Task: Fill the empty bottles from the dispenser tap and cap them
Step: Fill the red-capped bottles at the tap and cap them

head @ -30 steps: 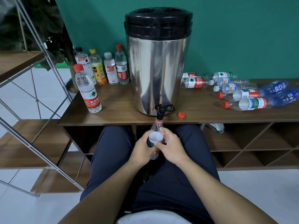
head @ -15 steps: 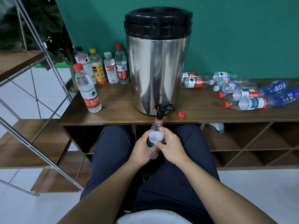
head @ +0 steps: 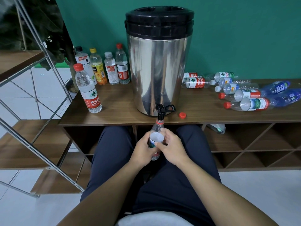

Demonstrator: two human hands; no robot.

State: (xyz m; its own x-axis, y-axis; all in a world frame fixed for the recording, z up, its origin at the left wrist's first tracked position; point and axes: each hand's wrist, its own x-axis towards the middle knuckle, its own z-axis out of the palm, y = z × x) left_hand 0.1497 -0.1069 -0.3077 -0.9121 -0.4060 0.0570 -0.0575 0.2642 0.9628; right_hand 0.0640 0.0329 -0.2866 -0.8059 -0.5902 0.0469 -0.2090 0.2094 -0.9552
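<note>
Steel dispenser [head: 158,62] on the worktop [head: 114,110]: both hands, left [head: 143,151] and right [head: 171,148], wrap their grip around a bottle [head: 156,137] under the tap [head: 160,111]. Filling appears underway; capping with the red cap [head: 182,115] comes next.

"农夫山" and "NONGFU" on the red-labelled upright bottle [head: 88,90], other bottle labels unreadable

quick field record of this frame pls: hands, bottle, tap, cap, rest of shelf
left hand: grips bottle
right hand: grips bottle
bottle: uncapped, neck up at tap
tap: black, at dispenser base
loose cap: red, on shelf top right of tap
left of dispenser: five capped upright bottles
right: bottles lying down
</note>
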